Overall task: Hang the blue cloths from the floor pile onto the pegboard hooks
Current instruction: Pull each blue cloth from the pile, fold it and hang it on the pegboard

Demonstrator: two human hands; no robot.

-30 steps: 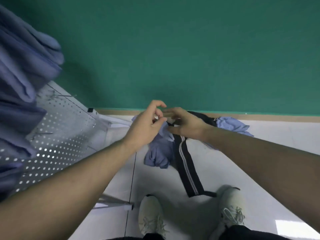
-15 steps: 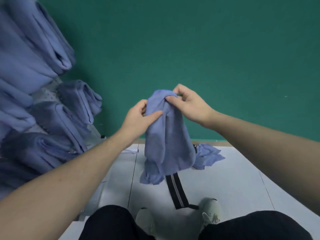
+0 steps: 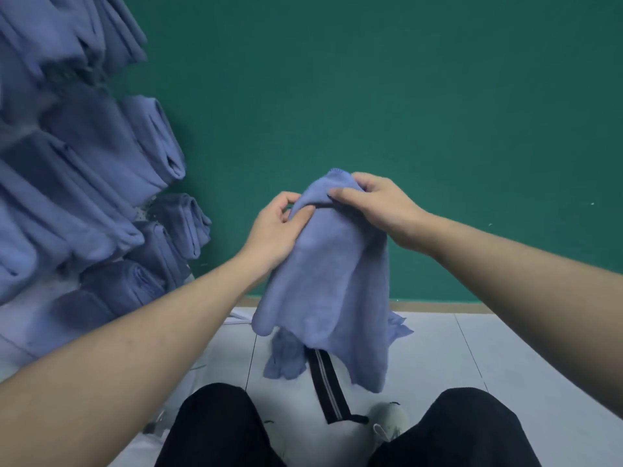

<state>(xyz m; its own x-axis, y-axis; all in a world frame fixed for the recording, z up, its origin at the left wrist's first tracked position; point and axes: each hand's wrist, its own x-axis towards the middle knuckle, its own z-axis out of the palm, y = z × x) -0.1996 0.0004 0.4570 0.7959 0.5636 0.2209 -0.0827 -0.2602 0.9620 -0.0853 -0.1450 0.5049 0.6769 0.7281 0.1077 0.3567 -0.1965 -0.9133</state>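
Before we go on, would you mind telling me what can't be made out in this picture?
- Head view: pegboard hooks, covered by the hung cloths.
- Floor pile: its count, screened by the held cloth.
- Left hand and right hand: fingertips tucked in cloth folds.
- Striped black strap: upper end behind the cloth.

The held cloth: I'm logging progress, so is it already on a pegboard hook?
No, the cloth hangs in the air, gripped at its top by the left hand and right hand.

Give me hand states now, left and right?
Left hand: closed, fingers pinching the blue cloth near its top.
Right hand: closed, gripping the same cloth's top.
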